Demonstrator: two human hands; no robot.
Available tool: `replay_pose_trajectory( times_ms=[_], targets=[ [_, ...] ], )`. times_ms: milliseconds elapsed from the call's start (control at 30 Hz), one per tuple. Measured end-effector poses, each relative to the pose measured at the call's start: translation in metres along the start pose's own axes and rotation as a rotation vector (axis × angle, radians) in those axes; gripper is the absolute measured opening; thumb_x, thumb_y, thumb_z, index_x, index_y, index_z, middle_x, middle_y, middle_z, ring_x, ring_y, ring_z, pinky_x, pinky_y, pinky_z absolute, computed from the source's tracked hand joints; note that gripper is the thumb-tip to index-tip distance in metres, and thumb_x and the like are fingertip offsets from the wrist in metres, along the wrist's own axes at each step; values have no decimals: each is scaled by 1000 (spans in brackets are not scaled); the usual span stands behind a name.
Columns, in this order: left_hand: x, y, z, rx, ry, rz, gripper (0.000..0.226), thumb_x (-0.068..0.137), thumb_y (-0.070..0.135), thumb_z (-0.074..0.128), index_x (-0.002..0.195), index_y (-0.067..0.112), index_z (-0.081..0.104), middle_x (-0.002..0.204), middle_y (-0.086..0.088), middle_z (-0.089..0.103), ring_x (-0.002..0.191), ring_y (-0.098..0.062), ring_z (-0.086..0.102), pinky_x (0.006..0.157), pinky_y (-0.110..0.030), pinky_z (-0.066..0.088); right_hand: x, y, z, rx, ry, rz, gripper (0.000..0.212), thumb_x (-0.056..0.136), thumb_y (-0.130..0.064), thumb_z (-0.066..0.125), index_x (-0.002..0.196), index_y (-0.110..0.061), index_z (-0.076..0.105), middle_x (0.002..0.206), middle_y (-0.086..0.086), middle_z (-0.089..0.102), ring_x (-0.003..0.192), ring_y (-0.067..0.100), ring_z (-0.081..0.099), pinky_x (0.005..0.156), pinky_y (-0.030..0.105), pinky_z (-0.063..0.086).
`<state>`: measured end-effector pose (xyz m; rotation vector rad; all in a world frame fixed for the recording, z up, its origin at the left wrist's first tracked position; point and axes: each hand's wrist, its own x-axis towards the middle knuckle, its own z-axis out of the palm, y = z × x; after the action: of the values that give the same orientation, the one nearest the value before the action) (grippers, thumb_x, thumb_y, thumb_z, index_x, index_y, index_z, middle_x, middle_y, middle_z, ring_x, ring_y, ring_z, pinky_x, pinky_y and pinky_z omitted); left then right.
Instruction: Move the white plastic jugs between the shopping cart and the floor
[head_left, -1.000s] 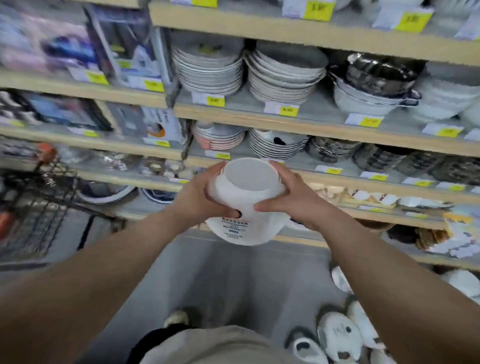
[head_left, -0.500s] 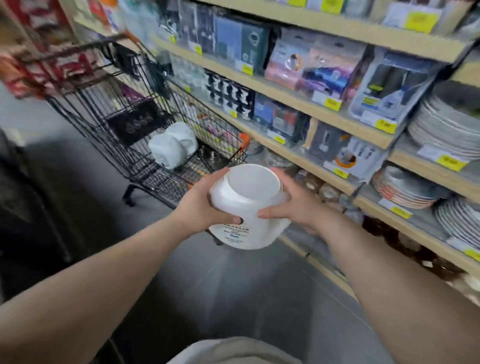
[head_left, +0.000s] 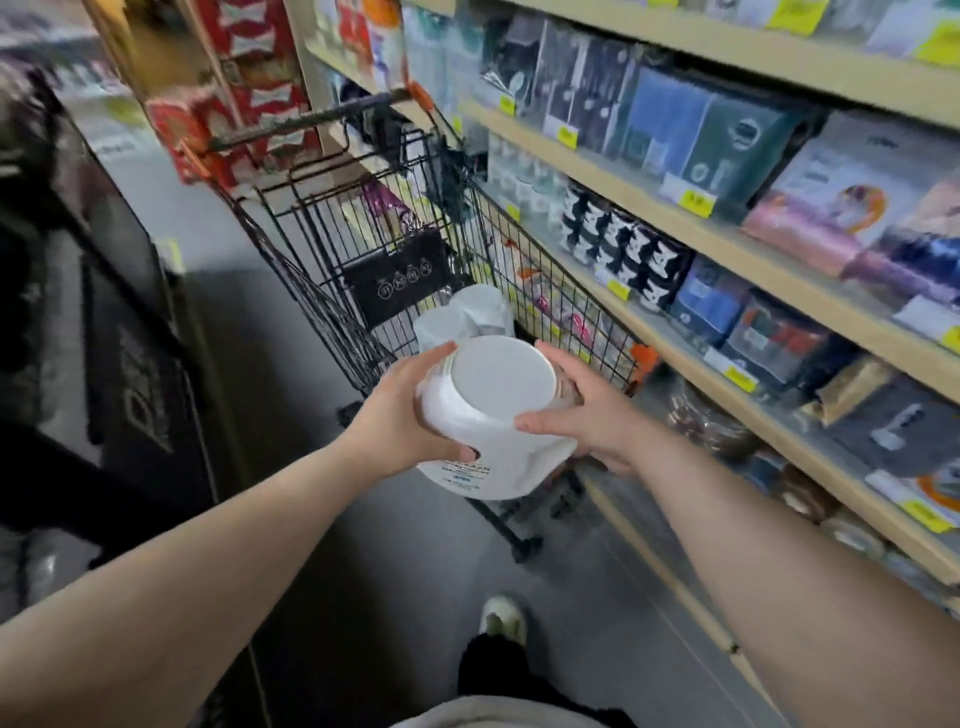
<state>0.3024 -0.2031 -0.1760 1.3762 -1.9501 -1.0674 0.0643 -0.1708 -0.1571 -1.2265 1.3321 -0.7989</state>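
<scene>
Both bare arms reach forward toward the black wire shopping cart (head_left: 395, 270). The left hand (head_left: 400, 421) and right hand (head_left: 587, 415) clasp a white plastic jug (head_left: 488, 415) from opposite sides, its flat round base tilted up at the camera. Left fingers (head_left: 457, 449) curl under the jug's near side; right fingers (head_left: 540, 423) wrap its rim. It hangs in front of the cart's near end, above the grey floor (head_left: 415, 566). Two more white jugs (head_left: 467, 317) lie inside the cart.

The words on the white jug's label (head_left: 462, 473) were too blurry to read. The yellow price tags (head_left: 696, 202) on the shelves were too small to read.
</scene>
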Motion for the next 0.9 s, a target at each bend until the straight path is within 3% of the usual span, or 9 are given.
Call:
replay_pose_trajectory(
  times_ms=[133, 267, 400, 533, 600, 667, 767, 900],
  targets=[
    [73, -14, -22, 39, -32, -34, 118, 37, 48, 94, 138, 49, 34, 140, 11, 42, 135, -18, 37, 111, -51, 34, 73, -14, -16, 52, -31, -9, 96, 61, -11, 88, 141, -36, 41, 126, -10, 54, 123, 15, 51, 108, 47, 41],
    [133, -26, -46, 28, -45, -74, 119, 36, 42, 94, 134, 59, 28, 140, 17, 41, 135, -14, 36, 113, -50, 32, 141, -30, -25, 3, -27, 0, 113, 40, -33, 92, 140, -42, 41, 139, -8, 48, 128, 16, 47, 109, 49, 39],
    [188, -50, -66, -44, -161, -114, 115, 37, 38, 94, 124, 71, 27, 138, 18, 43, 132, -15, 41, 110, -47, 37, 194, -37, -25, 20, -28, 57, 114, 37, -34, 92, 139, -45, 42, 139, -9, 49, 128, 20, 48, 106, 54, 41],
    [247, -83, -80, 14, -328, -156, 119, 39, 37, 93, 137, 52, 26, 138, 13, 43, 128, -17, 45, 109, -46, 40, 244, -25, -14, 74, 28, 152, 108, 38, -30, 94, 131, -56, 45, 142, -8, 47, 129, 22, 47, 106, 56, 40],
    [276, -105, -88, 91, -423, -178, 124, 35, 44, 91, 138, 54, 22, 140, 7, 43, 128, -21, 45, 111, -48, 37, 269, -13, -2, 96, 79, 185, 107, 33, -37, 95, 127, -58, 47, 142, -7, 49, 129, 19, 47, 107, 53, 41],
    [305, -127, -96, 150, -548, -167, 130, 34, 47, 90, 141, 55, 15, 145, 5, 39, 133, -22, 39, 116, -47, 27, 291, -2, 15, 113, 152, 213, 107, 39, -32, 97, 132, -51, 48, 141, -8, 50, 130, 15, 46, 110, 47, 39],
    [341, -155, -110, 267, -688, -143, 135, 46, 35, 95, 148, 47, 9, 151, 6, 26, 138, -22, 27, 116, -43, 21, 320, 12, 43, 137, 245, 267, 103, 51, -19, 95, 138, -44, 45, 145, -9, 45, 133, 10, 41, 114, 37, 33],
    [375, -193, -111, 341, -824, -139, 130, 54, 30, 93, 150, 45, 6, 150, 0, 18, 138, -25, 24, 116, -48, 18, 350, 35, 74, 174, 279, 349, 107, 56, -14, 93, 145, -37, 37, 148, -12, 35, 135, 7, 31, 105, 26, 31]
  ],
)
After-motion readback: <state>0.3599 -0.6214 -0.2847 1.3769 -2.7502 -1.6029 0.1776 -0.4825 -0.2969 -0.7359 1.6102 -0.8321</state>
